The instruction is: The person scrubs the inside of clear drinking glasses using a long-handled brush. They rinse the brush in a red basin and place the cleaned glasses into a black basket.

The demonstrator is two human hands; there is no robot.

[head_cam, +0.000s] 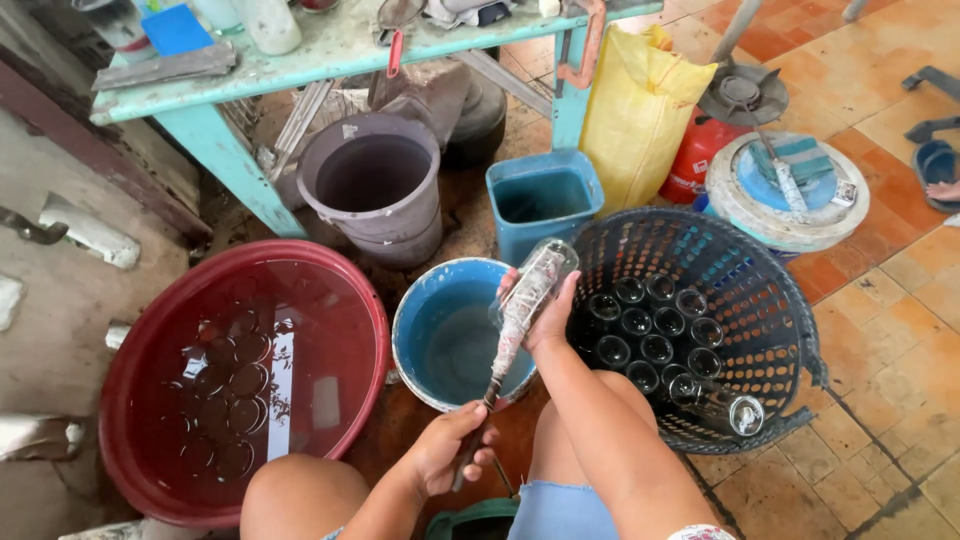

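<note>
Right hand (548, 318) closed around a clear glass bottle (533, 283), held tilted over the blue bucket (428, 305) of water, just left of the dark perforated basket (760, 300) packed with upright bottles. Left hand (445, 448) wrapped tight on the handle of a bottle brush (507, 345), bristles pushed up inside the bottle. Red basin (130, 400) of water with more submerged bottles at left; grey bucket (375, 180) and blue square bin (545, 200) behind.

A clear glass bottle (532, 285), soapy inside, tilts toward one o'clock above the blue bucket, a bottle brush (497, 375) pushed into its mouth
</note>
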